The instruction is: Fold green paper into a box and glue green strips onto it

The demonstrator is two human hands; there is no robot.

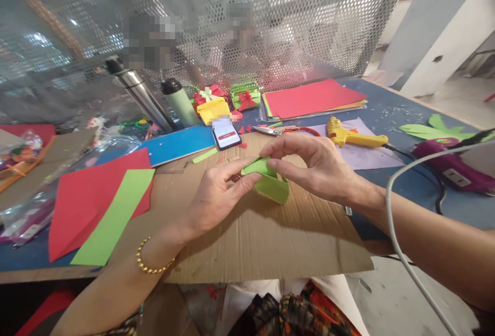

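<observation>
A small folded green paper piece (274, 187), shaped like an open box, is held between both hands over the brown cardboard (247, 248). My left hand (216, 194) pinches its left end between thumb and fingers. From the right, my right hand (313, 168) closes on its upper edge, thumb and fingertips near the paper's top. Red-handled scissors (301, 131) lie just beyond my right hand, and a yellow glue gun (356, 135) rests on pale purple paper (369, 156) to the right.
Red paper (81, 202) and a green strip (116, 217) lie left. Behind are a phone (227, 134), two bottles (180, 101), small paper boxes (245, 96) and a red paper stack (315, 99). A white cable (390, 212) crosses over my right forearm; a purple power strip (452, 166) sits right.
</observation>
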